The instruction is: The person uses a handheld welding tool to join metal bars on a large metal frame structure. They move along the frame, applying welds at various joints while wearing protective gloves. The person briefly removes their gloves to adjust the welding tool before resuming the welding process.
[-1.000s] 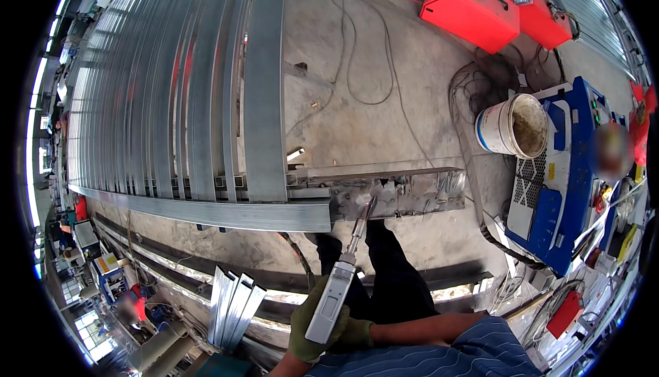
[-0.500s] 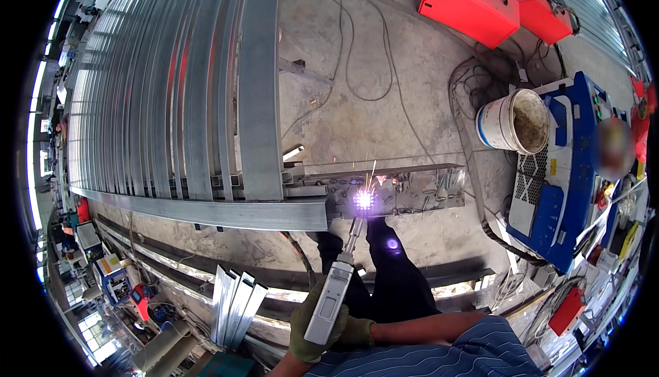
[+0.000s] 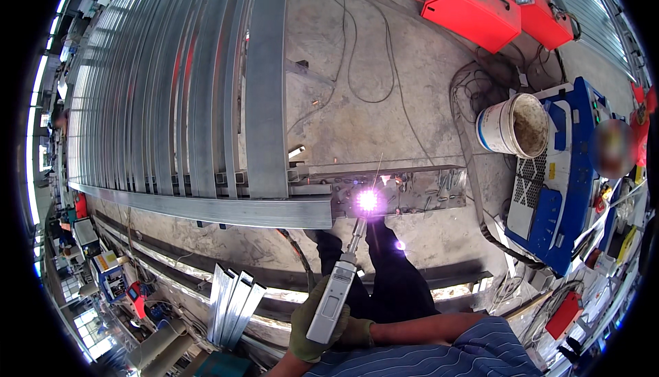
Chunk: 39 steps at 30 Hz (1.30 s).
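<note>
A grey handheld welding gun (image 3: pixel 333 298) points away from me, and a bright violet-white glare with thin sparks burns at its tip. My left hand (image 3: pixel 304 339), in a green glove, is closed around the gun's body from the left. From the right, my gloved right hand (image 3: pixel 358 333) grips the same gun; its fingers are mostly hidden behind it. Below the glare lies a dark metal bench plate (image 3: pixel 449 192) strewn with small metal bits. Whatever is at the tip itself is lost in the light. Left of it ends a steel rectangular tube (image 3: pixel 274 212).
Rows of long steel tubes (image 3: pixel 202 102) fill the left. Red machine boxes (image 3: pixel 470 10) stand far right, with cables on the floor. A white bucket (image 3: pixel 494 126) sits on a blue-and-white machine (image 3: pixel 566 212). Short tubes (image 3: pixel 233 305) lean at the near left.
The glare at the tip is larger and brighter. The gun's tip stays close to the same place on the plate, and both hands keep their hold. The view has shifted slightly.
</note>
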### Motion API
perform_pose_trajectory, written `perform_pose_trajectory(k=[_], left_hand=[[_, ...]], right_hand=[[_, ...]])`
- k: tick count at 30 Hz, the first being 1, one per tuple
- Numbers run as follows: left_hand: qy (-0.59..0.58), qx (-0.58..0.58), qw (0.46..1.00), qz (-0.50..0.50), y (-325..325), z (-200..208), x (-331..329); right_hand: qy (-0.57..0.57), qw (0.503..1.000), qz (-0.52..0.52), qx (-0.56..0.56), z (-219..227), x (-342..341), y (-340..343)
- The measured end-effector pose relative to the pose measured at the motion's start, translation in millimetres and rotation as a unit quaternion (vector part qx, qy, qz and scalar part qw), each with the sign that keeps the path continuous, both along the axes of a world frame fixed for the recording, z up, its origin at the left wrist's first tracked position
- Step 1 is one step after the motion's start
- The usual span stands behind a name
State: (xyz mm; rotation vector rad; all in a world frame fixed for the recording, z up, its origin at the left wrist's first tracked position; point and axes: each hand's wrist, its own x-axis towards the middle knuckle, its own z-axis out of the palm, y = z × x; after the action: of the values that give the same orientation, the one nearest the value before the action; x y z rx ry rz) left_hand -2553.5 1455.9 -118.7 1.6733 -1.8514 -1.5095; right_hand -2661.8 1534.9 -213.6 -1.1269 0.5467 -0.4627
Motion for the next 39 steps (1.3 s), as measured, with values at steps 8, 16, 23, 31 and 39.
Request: perform_pose_trajectory(k=[8,16,23,31,39], left_hand=[[-0.001,-0.024,0.999,-0.024,-2,3,2],[0.025,-0.029,0.999,-0.010,1,4,5],[0.011,-0.020,1.000,-0.010,2,5,6],[-0.011,-0.016,1.000,-0.014,2,9,7],[-0.006,-0.015,1.000,-0.026,0,13,8]], right_hand=[[0.020,0.998,-0.018,-0.059,-11,12,17],[0.038,0.998,0.048,-0.010,5,4,1],[0.025,0.997,0.068,0.040,15,-3,-8],[0.061,0.996,0.063,-0.034,29,-9,-14],[0.103,0.987,0.125,-0.020,39,-10,-23]])
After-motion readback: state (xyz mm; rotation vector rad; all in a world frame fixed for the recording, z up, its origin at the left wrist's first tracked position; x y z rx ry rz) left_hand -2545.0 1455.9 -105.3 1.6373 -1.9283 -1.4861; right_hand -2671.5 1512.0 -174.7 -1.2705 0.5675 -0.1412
